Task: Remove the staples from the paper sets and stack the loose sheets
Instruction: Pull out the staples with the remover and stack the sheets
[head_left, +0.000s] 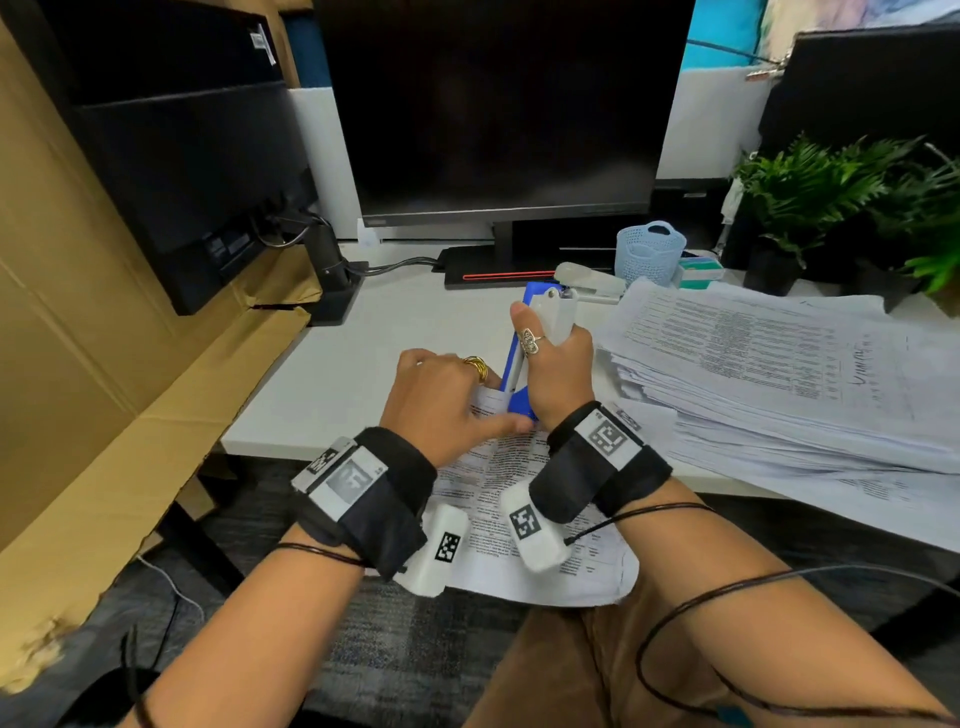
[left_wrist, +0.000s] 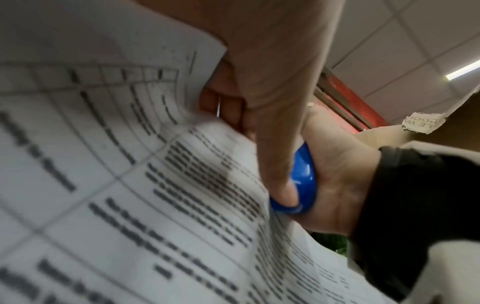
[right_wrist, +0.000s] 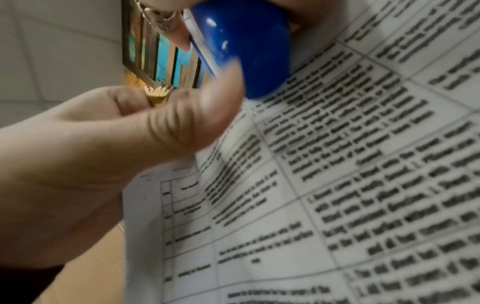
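Upright, blue stapler (head_left: 521, 364) in right hand (head_left: 558, 374) grip, left hand (head_left: 441, 400) grip pinching paper set (head_left: 524, 525) corner

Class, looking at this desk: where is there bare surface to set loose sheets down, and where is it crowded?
Bare: the white desk left of the hands, bounded by the monitor stand and the front edge. Crowded: the right side, under the paper stack, with the basket and plants behind.

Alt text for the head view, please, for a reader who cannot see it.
At a white desk, the right hand grips a blue and white stapler upright, its lower end on a printed paper set that the left hand holds at the desk edge. A large stack of printed sheets lies to the right, a dark monitor behind.
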